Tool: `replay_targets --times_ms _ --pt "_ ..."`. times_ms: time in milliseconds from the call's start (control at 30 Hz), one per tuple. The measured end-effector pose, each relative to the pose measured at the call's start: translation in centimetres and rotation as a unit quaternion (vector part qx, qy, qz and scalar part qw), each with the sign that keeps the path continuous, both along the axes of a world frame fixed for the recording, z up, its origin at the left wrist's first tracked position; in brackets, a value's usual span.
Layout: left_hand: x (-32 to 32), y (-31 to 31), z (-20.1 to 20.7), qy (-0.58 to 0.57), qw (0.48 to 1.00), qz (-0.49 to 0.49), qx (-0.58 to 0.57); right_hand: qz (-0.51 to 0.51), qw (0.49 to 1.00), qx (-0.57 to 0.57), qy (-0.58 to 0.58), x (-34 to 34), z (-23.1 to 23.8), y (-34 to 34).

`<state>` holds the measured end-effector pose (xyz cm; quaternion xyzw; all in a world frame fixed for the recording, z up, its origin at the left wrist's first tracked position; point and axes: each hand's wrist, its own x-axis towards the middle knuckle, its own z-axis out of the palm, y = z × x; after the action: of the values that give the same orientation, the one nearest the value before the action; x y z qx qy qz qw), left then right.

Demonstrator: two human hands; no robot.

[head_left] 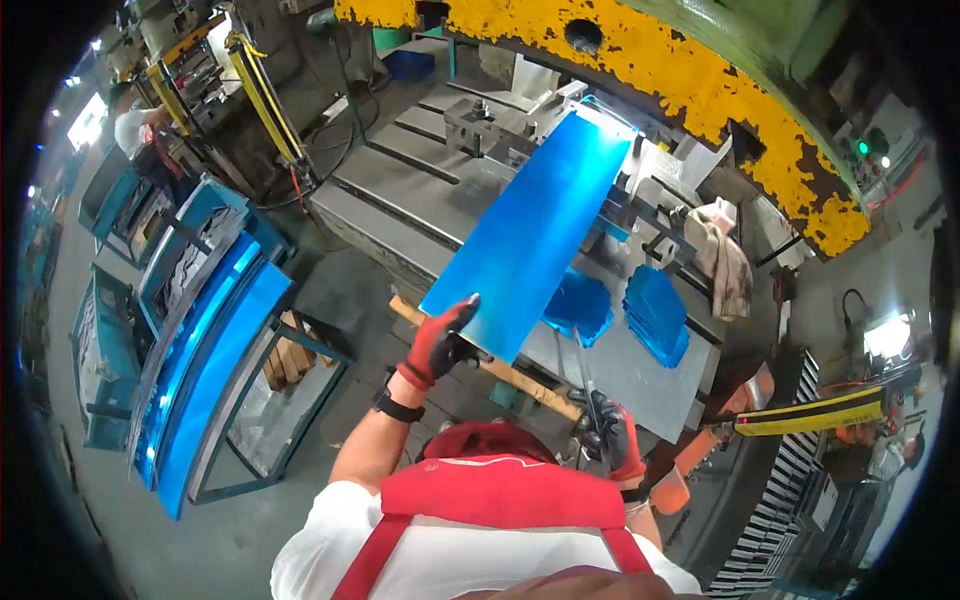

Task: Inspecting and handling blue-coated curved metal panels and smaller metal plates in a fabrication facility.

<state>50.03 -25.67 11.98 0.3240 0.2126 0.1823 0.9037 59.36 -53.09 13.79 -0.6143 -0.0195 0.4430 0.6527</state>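
A long blue film-faced metal sheet (528, 230) slants across the press bed, its far end under the bright light at the die. My left hand (445, 343), in a red and black glove, grips its near left corner, thumb on top and the other fingers partly hidden below. My right hand (608, 432), gloved alike, is closed round a thin grey rod-like tool (590, 385) to the right of the sheet. The tool's exact kind is unclear. Just beyond it lie blue cut pieces (582, 303), partly covered by the sheet, and a stack of similar blue pieces (656, 316).
The slotted grey press bed (400, 205) fills the middle, with a wooden strip (530, 388) along its near edge. Above hangs a chipped yellow press ram (640, 60). A rack at left holds blue sheets (225, 385). A yellow bar (810, 411) juts in at right. Another person (140, 130) stands far left.
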Motion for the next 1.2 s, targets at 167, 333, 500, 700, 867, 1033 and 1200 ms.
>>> replay_targets --times_ms 167,333,500,700,867,1033,1200 --pt "0.7 0.5 2.1 0.000 0.999 -0.038 0.004 -0.073 0.997 0.008 0.022 -2.4 -2.2 0.9" --pt "0.6 0.8 2.6 0.014 1.000 -0.023 -0.003 -0.086 0.995 0.031 0.047 -4.4 -2.6 2.0" --pt "0.1 0.3 1.2 -0.036 0.998 -0.046 0.036 -0.091 0.994 0.007 0.064 -5.4 -2.4 2.6" --pt "2.5 0.9 -2.4 -0.066 0.996 0.052 0.024 -0.078 0.995 0.050 0.046 -5.9 -3.7 2.5" --pt "2.1 0.5 0.5 0.024 0.997 0.034 0.066 -0.124 0.992 0.030 0.014 -7.2 -4.0 3.1" --pt "2.9 0.7 -3.2 -0.065 0.996 0.053 -0.004 -0.155 0.987 -0.006 0.046 -8.3 -6.2 3.2" --pt "3.3 0.3 -3.3 -0.149 0.979 0.139 0.026 -0.134 0.991 -0.010 0.018 -8.6 -6.9 3.6"
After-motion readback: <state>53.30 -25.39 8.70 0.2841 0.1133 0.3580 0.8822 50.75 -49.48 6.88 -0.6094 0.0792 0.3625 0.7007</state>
